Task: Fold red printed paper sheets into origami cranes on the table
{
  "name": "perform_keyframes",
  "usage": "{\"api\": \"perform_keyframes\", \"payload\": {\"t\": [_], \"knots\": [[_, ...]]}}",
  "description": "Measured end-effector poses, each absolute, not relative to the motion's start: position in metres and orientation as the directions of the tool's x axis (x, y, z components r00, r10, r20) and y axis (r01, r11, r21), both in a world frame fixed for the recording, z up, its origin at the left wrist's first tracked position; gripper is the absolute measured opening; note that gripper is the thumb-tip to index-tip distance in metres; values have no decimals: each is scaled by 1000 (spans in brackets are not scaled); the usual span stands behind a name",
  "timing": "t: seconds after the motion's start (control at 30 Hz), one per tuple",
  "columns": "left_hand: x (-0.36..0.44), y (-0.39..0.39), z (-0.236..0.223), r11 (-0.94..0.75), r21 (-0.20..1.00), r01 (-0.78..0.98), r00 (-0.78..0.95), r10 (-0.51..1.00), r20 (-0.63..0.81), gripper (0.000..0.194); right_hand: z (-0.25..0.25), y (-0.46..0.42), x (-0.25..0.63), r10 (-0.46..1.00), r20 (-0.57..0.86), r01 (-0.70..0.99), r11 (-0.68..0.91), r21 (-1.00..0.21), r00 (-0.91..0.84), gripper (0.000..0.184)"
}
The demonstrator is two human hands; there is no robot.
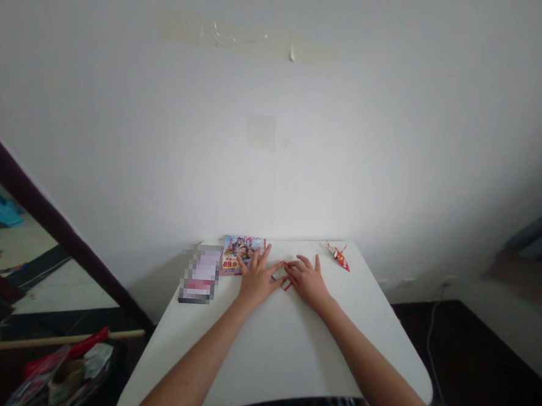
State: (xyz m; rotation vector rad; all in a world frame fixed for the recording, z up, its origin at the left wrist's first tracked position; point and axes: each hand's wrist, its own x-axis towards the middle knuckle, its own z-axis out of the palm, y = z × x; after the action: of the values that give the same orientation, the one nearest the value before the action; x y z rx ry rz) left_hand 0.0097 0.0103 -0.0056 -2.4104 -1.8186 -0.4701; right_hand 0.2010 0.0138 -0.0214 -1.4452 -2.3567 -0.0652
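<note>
A small piece of folded paper (pixel 288 284) with a red edge lies on the white table, mostly hidden under my fingers. My left hand (pixel 257 282) is spread, its thumb and index finger reaching the paper's left side, while its other fingers point forward over the lower right part of a printed flyer (pixel 243 250). From the right, my right hand (pixel 309 282) has its fingertips bunched on the same paper, with the little finger lifted. Farther right rests a folded paper crane (pixel 339 257) in red and white.
A phone (pixel 199 278), blurred out, lies at the table's left side. The white table (pixel 280 350) stands against a wall (pixel 299 186). On the floor at left are a wooden stick (pixel 60 340) and bagged items (pixel 67 377); a cable (pixel 432 335) hangs at right.
</note>
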Motion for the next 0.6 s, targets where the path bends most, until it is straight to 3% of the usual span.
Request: {"api": "perform_keyframes", "payload": {"t": [0.33, 0.6], "knots": [[15, 0, -12, -236, 106, 966, 199, 939, 281, 46, -18, 10, 202, 863, 330, 871, 456, -182, -383, 36], [2, 7, -11, -220, 142, 965, 192, 963, 187, 51, -17, 9, 201, 874, 324, 886, 431, -172, -362, 35]]}}
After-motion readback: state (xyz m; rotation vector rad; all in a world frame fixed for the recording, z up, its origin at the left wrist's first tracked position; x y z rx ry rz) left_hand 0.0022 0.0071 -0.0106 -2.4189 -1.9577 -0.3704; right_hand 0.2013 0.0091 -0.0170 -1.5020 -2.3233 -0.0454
